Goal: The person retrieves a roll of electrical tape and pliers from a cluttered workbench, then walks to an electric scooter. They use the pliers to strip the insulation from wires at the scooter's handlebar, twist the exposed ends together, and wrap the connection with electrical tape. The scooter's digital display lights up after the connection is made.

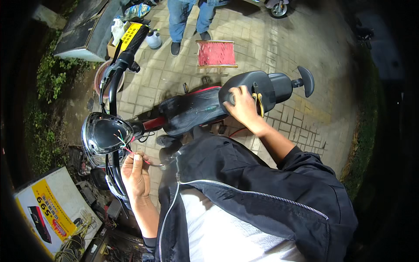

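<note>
My left hand (136, 177) pinches a thin cable (126, 147) between thumb and fingers, beside the scooter's headlight (104, 133). From the pinch, the cable's split ends fan out in red, green and white over the headlight. Over the black scooter seat (247, 83), my right hand (242, 105) curls its fingers round a small dark ring-shaped roll (231, 99), partly hidden by them. Pliers with yellow handles (260, 104) lie on the seat just right of that hand. The electric scooter stands crosswise before me, handlebar (114, 85) to the left.
A red-topped folding stool (217, 53) stands beyond the scooter, near another person's legs (178, 22). At the far left are a spray bottle (153, 39), a basin (101, 78) and a large box (83, 30). A yellow-and-white sign board (52, 214) with tangled wires lies at the lower left.
</note>
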A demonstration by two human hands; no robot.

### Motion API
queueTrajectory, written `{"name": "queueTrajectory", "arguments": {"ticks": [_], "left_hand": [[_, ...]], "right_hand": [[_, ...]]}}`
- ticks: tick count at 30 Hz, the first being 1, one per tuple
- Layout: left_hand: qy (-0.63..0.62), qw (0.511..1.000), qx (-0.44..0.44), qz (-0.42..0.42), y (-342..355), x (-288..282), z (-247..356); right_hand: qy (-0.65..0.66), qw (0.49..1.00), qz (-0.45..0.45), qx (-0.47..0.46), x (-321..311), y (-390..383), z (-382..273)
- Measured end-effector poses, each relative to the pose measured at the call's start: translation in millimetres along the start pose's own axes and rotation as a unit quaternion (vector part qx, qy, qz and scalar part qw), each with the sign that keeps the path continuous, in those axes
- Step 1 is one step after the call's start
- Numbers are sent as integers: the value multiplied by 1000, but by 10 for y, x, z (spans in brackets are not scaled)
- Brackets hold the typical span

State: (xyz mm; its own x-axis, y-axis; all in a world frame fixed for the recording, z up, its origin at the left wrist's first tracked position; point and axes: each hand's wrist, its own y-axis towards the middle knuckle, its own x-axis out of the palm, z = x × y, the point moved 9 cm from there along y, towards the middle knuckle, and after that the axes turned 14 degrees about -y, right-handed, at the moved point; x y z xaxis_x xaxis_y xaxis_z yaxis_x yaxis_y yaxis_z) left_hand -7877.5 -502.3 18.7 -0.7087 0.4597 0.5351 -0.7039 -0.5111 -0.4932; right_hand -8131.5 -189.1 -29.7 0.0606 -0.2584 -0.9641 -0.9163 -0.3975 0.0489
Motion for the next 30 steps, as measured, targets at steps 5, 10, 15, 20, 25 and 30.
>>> {"name": "queueTrajectory", "arguments": {"ticks": [5,10,15,20,25,30], "left_hand": [[-5,999,48,-3,17,-47,2],[6,995,77,69,-94,-137,66],[-38,995,83,32,-106,-15,34],[-119,992,51,0,-129,91,-28],[-116,993,-15,-12,-211,163,-54],[-169,985,-3,23,-149,145,-74]], "right_hand": [[-149,988,24,-30,197,73,593],[-203,978,2,-49,397,108,720],[-247,966,-71,-10,337,106,643],[-60,990,-19,-130,40,-45,-450],[308,898,-118,-290,-300,-519,-1930],[456,838,-163,-253,-438,-641,-2595]]}}
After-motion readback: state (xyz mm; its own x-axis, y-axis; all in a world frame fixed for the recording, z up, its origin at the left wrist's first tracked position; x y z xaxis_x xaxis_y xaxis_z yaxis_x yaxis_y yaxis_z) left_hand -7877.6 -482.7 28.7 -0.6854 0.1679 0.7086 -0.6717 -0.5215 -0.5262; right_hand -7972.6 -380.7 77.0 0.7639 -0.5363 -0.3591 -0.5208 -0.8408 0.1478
